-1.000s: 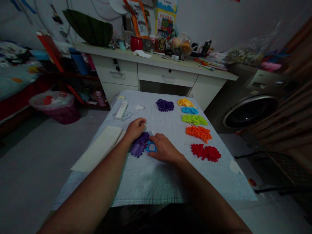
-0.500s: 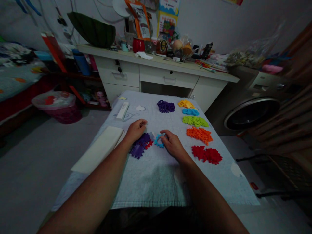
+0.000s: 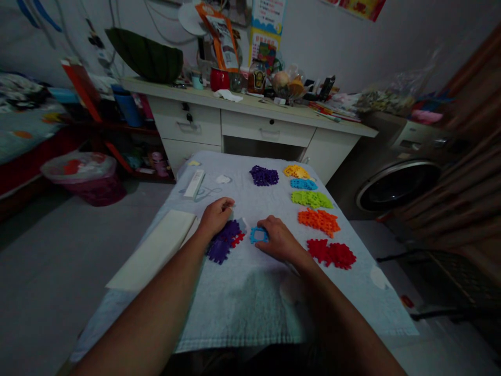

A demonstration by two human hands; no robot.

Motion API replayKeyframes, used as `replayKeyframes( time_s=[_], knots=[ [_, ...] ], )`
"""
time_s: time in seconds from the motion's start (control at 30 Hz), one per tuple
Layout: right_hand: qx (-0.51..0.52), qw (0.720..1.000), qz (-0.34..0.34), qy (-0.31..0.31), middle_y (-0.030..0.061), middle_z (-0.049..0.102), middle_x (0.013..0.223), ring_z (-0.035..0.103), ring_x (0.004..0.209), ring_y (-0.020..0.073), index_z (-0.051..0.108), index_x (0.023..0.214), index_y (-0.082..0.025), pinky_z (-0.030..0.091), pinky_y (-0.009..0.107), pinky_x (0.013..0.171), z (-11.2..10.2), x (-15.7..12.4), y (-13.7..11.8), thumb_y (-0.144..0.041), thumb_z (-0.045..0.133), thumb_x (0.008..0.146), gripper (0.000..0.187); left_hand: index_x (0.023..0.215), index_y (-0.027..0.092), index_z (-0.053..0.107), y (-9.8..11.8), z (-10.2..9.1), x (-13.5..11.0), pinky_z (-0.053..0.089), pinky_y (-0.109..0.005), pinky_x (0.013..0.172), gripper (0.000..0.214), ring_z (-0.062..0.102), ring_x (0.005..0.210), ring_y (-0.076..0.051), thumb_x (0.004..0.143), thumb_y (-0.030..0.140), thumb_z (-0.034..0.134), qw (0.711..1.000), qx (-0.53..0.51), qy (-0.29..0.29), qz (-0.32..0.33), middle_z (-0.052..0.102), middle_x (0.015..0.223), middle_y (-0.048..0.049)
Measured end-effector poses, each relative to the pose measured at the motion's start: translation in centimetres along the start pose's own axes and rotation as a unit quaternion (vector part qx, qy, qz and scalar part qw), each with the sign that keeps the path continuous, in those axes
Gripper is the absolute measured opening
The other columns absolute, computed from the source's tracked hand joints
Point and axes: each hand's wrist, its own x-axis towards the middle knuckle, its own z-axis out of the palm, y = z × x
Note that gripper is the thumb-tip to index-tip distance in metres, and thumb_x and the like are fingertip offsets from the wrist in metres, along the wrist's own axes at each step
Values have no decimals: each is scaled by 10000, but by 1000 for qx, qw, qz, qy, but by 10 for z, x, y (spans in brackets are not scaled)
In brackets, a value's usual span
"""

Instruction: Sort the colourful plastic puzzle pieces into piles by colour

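My right hand [image 3: 277, 237] has its thumb and fingers around the edges of a light blue square frame-shaped building piece [image 3: 258, 235] with notched sides, low over the cloth. To its left, my left hand [image 3: 216, 215] is curled with thumb and fingers together; whatever may be in them is hidden. Just below that hand lie purple notched pieces [image 3: 221, 245], with a red piece [image 3: 237, 240] showing at their right edge. Sorted piles run down the right side: yellow [image 3: 296, 171], blue [image 3: 303, 184], green [image 3: 311, 199], orange [image 3: 319, 221] and red pieces [image 3: 332, 253]. Another purple pile [image 3: 264, 176] sits farther back.
A pale cloth [image 3: 242, 308] covers the table. On its left are a long white box [image 3: 154, 253] and a white power strip [image 3: 194, 184] with a cord. Behind stands a cluttered white desk [image 3: 270, 125]; a washing machine [image 3: 395, 172] is at right, a pink bin [image 3: 90, 180] at left.
My right hand has turned the blue square piece to lie flatter and squarer, its fingers closing round the piece's edges. The left hand stays near the purple pieces. The view has shifted slightly.
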Motion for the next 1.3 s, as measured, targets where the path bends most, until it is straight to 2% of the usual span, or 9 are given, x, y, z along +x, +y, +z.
replayKeyframes(
  time_s=[0.17, 0.27, 0.37, 0.5, 0.67, 0.9, 1.03, 1.17, 1.3],
  knots=[
    [-17, 1000, 4, 3, 94, 589, 1039, 566, 931, 199, 653, 1115, -139, 442, 321, 870, -43, 17, 22, -287, 772, 724, 435, 987, 207, 678, 0, 0, 0, 503, -332, 830, 299, 658, 852, -205, 749, 277, 513, 1000, 12, 0, -5, 732, 966, -45],
    [-34, 998, 21, 55, 103, 593, 1085, 578, 934, 197, 642, 1152, -138, 452, 320, 868, -69, 39, 60, -262, 763, 737, 450, 984, 211, 675, -1, 0, 0, 500, -329, 816, 291, 662, 850, -208, 758, 290, 508, 1000, 21, -4, -1, 731, 951, -45],
    [-72, 988, 82, 111, 103, 618, 1078, 578, 998, 224, 665, 1105, -151, 445, 336, 911, -88, 61, 108, -246, 763, 739, 391, 977, 216, 674, 0, 0, -1, 500, -331, 812, 285, 667, 861, -212, 758, 280, 504, 1000, 27, -1, 2, 729, 946, -42],
    [-111, 962, 203, 148, 116, 637, 1049, 598, 974, 226, 682, 1078, -143, 460, 321, 876, -104, 82, 162, -224, 742, 751, 342, 960, 223, 678, 2, 0, 0, 500, -323, 807, 263, 669, 852, -210, 763, 292, 518, 1000, 26, 2, 5, 733, 929, -34],
    [-133, 946, 247, 164, 149, 649, 1081, 607, 994, 236, 686, 1076, -102, 463, 314, 868, -104, 99, 197, -221, 723, 770, 331, 943, 217, 677, 4, 1, 1, 487, -313, 757, 254, 668, 805, -207, 797, 338, 509, 999, 38, -9, -1, 729, 882, -29],
    [-146, 947, 257, 123, 157, 644, 1120, 638, 958, 239, 676, 1130, -98, 484, 296, 792, -91, 125, 206, -196, 717, 755, 391, 942, 221, 661, 6, 2, 1, 480, -301, 726, 243, 663, 777, -196, 810, 360, 513, 1000, 26, -18, 0, 716, 836, -14],
    [-151, 946, 268, 106, 173, 637, 1137, 637, 974, 261, 680, 1125, -110, 485, 318, 798, -87, 128, 206, -145, 698, 744, 383, 935, 223, 658, 6, 2, 1, 481, -303, 730, 238, 662, 780, -194, 817, 360, 503, 999, 25, -21, 0, 714, 844, -16],
    [-156, 939, 267, 151, 179, 599, 1217, 608, 1038, 269, 671, 1131, -126, 479, 340, 846, -88, 125, 198, -109, 653, 750, 382, 925, 216, 662, 7, 2, 1, 484, -308, 720, 233, 659, 769, -197, 808, 342, 505, 999, 25, -24, -2, 712, 841, -24],
    [-114, 951, 206, 199, 156, 594, 1251, 567, 1119, 255, 662, 1126, -151, 450, 358, 939, -85, 123, 162, -126, 639, 771, 357, 923, 224, 670, 6, 2, 2, 488, -312, 728, 223, 657, 767, -195, 807, 339, 519, 1000, 18, -11, -4, 712, 833, -21]
  ],
)
